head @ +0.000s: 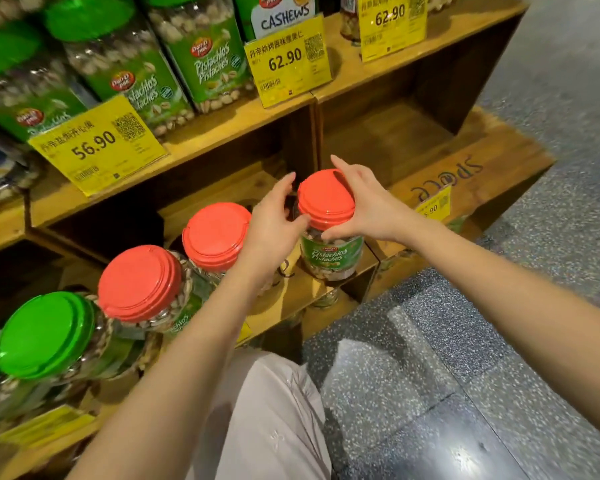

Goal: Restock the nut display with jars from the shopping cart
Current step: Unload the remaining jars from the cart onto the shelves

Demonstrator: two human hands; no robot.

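Both hands close on 1 pistachio jar (330, 251) at its neck: the right hand (364, 206) wraps the far and right side of the red lid (325, 199), thumb pressed under the lid's rim at the front, while the left hand (274, 220) cups the left side with its thumb touching the jar just below the lid and its fingers reaching round the back. The jar stands upright on the lower wooden shelf (326, 289), at the right end of a row — next to it, to the left, stand 2 more red-lidded jars (217, 235) (139, 282), then a green-lidded jar (44, 334). Its green label reads "Pistachios". Above, the upper shelf (194, 143) carries larger green pistachio jars (205, 60) behind a yellow price tag (94, 143) marked 56.90, and a cashew jar (281, 15) behind a tag (286, 60) marked 62.90. To the right sits an open wooden crate (430, 109) — its inside is dark. Below the arms show pale trousers (267, 410) and a speckled grey floor (447, 358).
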